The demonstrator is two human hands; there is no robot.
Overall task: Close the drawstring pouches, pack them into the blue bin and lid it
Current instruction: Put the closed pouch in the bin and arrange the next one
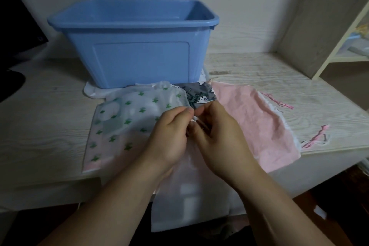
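Hands first: left hand [169, 138] and right hand [217, 138] meet fingertip to fingertip, both pinching the top edge of a pale pouch [191, 195]. Whether they grip cord or cloth cannot be told. This pouch lies in front of the blue bin [135, 50] and hangs over the near edge of the tabletop [40, 126]. A cactus-print pouch [123, 118] lies flat before the bin's left half. A grey printed pouch [201, 94] sits just before its right front corner. A pink pouch [253, 122] lies farther right of the bin, its loose cords [317, 136] trailing beyond. The bin stands open-topped.
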